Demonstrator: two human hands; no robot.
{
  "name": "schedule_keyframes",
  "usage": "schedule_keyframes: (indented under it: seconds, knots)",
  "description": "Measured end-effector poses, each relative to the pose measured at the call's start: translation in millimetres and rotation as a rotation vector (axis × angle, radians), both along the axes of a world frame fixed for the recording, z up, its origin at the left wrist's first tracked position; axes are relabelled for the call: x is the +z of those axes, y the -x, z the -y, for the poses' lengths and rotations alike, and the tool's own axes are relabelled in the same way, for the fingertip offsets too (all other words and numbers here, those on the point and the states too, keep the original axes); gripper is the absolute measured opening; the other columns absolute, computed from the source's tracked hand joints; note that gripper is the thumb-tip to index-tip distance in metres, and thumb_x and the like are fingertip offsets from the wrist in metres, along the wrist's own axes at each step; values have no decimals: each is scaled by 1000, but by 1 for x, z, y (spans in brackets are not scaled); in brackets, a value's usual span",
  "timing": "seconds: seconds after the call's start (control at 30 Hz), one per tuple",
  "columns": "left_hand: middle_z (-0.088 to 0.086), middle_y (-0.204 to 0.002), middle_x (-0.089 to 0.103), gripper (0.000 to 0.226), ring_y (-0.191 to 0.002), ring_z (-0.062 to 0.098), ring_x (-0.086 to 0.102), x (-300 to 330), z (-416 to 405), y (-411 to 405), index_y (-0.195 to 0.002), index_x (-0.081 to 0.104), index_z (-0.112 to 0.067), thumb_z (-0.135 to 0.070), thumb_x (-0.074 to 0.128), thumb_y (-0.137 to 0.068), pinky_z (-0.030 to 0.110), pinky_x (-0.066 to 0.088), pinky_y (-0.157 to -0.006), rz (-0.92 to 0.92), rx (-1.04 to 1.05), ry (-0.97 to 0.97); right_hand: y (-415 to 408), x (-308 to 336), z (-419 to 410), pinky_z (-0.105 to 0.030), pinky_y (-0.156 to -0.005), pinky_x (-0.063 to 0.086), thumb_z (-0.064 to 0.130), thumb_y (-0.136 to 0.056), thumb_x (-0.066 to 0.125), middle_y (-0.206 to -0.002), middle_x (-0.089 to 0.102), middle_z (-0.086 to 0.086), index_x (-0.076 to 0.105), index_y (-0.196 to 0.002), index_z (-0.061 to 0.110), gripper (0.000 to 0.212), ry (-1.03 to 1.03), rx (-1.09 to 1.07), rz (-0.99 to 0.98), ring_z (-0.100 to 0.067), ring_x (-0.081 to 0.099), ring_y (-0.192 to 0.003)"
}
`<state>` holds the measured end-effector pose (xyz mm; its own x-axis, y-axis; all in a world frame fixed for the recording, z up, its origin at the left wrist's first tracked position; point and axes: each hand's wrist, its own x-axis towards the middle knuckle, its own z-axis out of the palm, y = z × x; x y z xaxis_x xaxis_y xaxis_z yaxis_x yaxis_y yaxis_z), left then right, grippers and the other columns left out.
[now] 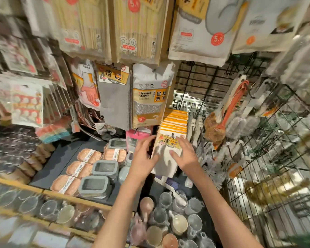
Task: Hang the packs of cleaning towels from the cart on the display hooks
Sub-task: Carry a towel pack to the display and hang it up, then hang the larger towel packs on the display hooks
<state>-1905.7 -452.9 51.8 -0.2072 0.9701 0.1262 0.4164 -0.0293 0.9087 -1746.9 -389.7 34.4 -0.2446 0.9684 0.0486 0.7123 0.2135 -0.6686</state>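
Both forearms reach up to the front towel pack [166, 154] of a hooked row just below the cleaning sponge pack [150, 97], left hand [143, 156] and right hand [183, 154] flat-fingered against its face, neither gripping; light, limp, probably best pinched at its stiffer header card.

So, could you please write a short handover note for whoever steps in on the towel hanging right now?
Left hand: open, fingers straight against the left edge of the front towel pack.
Right hand: open, fingers spread flat on the pack's face.
The pack fronts a row of orange-topped packs already on the hook, below the Cleaning Sponge pack.
Done: that row is hung.
Left: whether the front pack is fully seated is unclear; check it. The cart is out of view.
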Motion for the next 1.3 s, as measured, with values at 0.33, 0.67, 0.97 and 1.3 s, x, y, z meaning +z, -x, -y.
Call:
schedule_keyframes:
  seconds: [0.33, 0.67, 0.97, 1.3]
  knots:
    - [-8, -140, 37, 61, -129, 0, 28, 17, 96, -48, -136, 41, -33, -5, 62, -86, 18, 20, -107, -29, 207, -46, -24, 22, 56, -23, -113, 2, 33, -95, 53, -158, 14, 3, 25, -149, 20, 61, -74, 295, 26, -11, 4, -145]
    - [-14, -138, 31, 64, -134, 13, 31, 7, 191, -61, -139, 35, -41, -17, 64, -87, 33, 26, -113, -102, 432, 35, -21, 7, 117, -28, -117, 5, 44, -92, 55, -158, 12, 6, 23, -149, 24, 69, -45, 515, 31, -9, 0, -145]
    - [-4, -150, 31, 67, -144, 21, 19, -1, 290, -15, -145, 33, -35, -27, 66, -87, 49, 21, -115, -228, 702, 170, 50, 0, 188, -31, -117, 4, 55, -89, 51, -159, 12, 4, 18, -150, 21, 77, -52, 781, 112, -10, -1, -146]
    - [-5, -150, 34, 67, -147, 22, 12, -20, 430, 51, -143, 37, -33, -26, 69, -85, 48, 11, -117, -226, 1023, 250, 163, -5, 308, -33, -118, 0, 54, -89, 51, -159, 9, 4, 19, -150, 22, 76, -59, 1093, 184, -11, -3, -146]
